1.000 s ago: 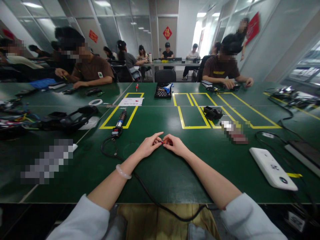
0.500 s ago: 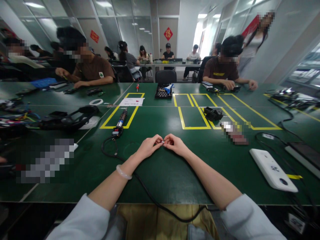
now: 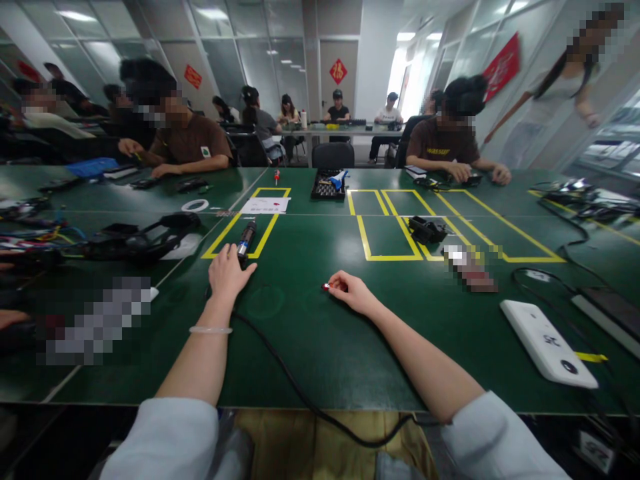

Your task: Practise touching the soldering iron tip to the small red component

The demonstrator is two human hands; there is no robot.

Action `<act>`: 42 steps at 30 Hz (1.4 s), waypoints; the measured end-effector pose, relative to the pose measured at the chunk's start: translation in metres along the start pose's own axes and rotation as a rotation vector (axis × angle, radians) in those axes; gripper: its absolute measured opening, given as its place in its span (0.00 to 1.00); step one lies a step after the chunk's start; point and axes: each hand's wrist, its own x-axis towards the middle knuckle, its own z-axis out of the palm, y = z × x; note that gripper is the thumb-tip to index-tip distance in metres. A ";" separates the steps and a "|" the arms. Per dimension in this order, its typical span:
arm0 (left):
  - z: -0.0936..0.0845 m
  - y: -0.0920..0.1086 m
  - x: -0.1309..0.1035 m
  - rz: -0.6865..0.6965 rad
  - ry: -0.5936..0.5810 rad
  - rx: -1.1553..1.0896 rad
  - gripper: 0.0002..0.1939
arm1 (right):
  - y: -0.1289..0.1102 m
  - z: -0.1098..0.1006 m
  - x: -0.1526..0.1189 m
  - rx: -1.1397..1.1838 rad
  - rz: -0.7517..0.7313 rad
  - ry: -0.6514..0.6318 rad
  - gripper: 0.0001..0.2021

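My left hand (image 3: 227, 275) is over the lower end of a black and silver electric screwdriver (image 3: 247, 239), thumb spread away from the fingers. The screwdriver lies inside a yellow-taped rectangle, its tip pointing away from me; whether my fingers touch it I cannot tell. A black cable (image 3: 280, 363) runs from under that hand across the table and over its near edge. My right hand (image 3: 350, 291) pinches a small red and silver piece (image 3: 326, 287) just above the green tabletop. The piece is too small to name.
A white power bank (image 3: 547, 343) lies at the right, a black plastic part (image 3: 427, 229) ahead of it. At the far middle sits a black tray (image 3: 327, 185), with a white paper (image 3: 265, 205) to its left. Cables and black gear crowd both sides. Two co-workers sit opposite.
My left hand has left my right hand and moved left and forward to the electric screwdriver. My right hand stays in place with the small piece, whose red part now shows.
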 end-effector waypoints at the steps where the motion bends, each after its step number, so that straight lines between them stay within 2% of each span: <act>1: 0.001 -0.008 0.002 -0.031 -0.046 0.015 0.39 | 0.000 0.000 0.000 -0.001 0.000 -0.002 0.09; 3: 0.001 -0.018 0.004 -0.062 -0.128 0.021 0.39 | 0.000 0.000 0.000 -0.002 -0.001 -0.006 0.09; 7: 0.003 -0.024 0.010 -0.074 -0.235 0.011 0.34 | -0.002 -0.001 -0.001 -0.011 -0.005 -0.008 0.08; 13: 0.006 -0.020 0.015 -0.099 -0.254 -0.035 0.33 | -0.005 -0.001 -0.001 -0.042 -0.007 0.008 0.08; 16: 0.005 -0.005 0.009 -0.085 -0.238 -0.022 0.30 | -0.003 -0.001 0.000 -0.067 -0.004 0.033 0.07; 21: 0.003 0.031 -0.008 -0.026 -0.218 -0.053 0.29 | 0.000 0.000 0.002 -0.027 0.006 0.050 0.07; 25: 0.000 0.064 -0.027 0.100 -0.226 -0.095 0.28 | 0.000 0.000 0.002 -0.004 -0.044 0.052 0.08; 32: 0.000 0.117 -0.064 0.356 -0.228 -0.199 0.32 | 0.000 0.000 0.001 -0.162 -0.152 0.067 0.02; 36: -0.002 0.133 -0.079 0.466 -0.238 -0.261 0.32 | 0.000 0.001 0.000 -0.212 -0.173 0.077 0.02; 42: -0.006 0.137 -0.085 0.515 -0.271 -0.312 0.32 | -0.003 0.000 -0.001 -0.277 -0.146 0.079 0.02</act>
